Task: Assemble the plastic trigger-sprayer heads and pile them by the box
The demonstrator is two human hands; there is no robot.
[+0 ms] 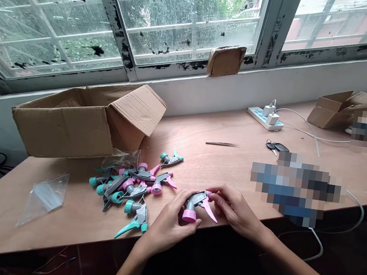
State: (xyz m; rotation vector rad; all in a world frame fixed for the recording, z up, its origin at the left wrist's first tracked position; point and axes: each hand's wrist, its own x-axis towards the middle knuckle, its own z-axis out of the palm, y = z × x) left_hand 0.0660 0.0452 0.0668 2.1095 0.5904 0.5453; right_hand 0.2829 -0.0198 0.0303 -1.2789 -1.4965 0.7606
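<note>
A grey and pink trigger spray head [198,198] is held over the front edge of the table, its pink collar pointing down and its pink trigger to the right. My left hand [172,220] is closed round its grey body. At the nozzle end, the fingers of my right hand [233,208] pinch the pink tip. Left of my hands lies a loose pile of several spray heads [129,182], some with teal parts and some with pink. One teal spray head [138,217] lies close to my left hand, and another teal one [171,157] sits behind the pile.
An open cardboard box [64,132] stands at the back left, with a clear plastic bag [47,196] in front. Tweezers [221,144], keys [277,146] and a power strip [265,118] lie further back. Blurred items and white cables are on the right. A smaller box [330,110] stands behind.
</note>
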